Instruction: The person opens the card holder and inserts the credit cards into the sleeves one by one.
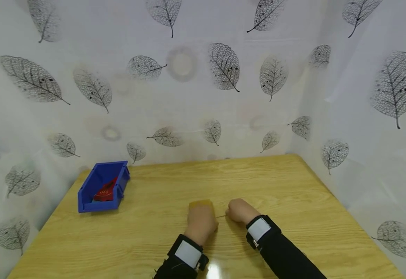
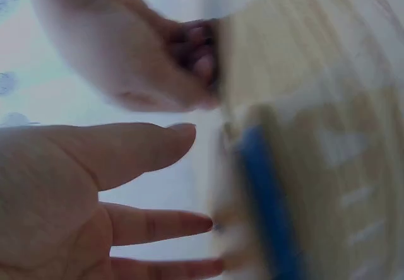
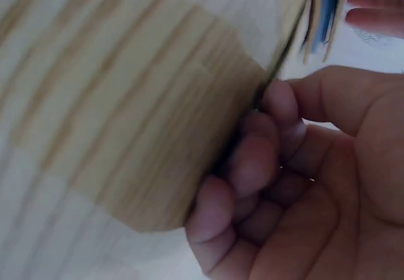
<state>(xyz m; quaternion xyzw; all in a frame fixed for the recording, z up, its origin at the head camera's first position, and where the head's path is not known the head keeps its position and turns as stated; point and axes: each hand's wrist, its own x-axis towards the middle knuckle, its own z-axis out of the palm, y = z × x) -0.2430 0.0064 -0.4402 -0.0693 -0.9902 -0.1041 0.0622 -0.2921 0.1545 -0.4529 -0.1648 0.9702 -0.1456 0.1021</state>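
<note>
A flat tan piece (image 1: 200, 202) lies on the table under my left hand (image 1: 201, 224). Its edge shows a blue layer (image 3: 328, 9) between tan sides in the right wrist view. In the left wrist view the thumb and straight fingers (image 2: 161, 224) of that hand reach to its top; blur hides the exact contact. My right hand (image 1: 242, 211), just to the right, pinches a thin dark cord (image 3: 285, 56). The cord (image 1: 221, 216) spans the small gap between the hands. Its far end is hidden by the left hand.
A blue plastic bin (image 1: 86, 207) stands at the left rear of the wood-grain table (image 1: 310, 217), with a red packet (image 1: 105, 193) inside. White cloth (image 1: 189, 108) printed with dark leaves hangs behind and on both sides.
</note>
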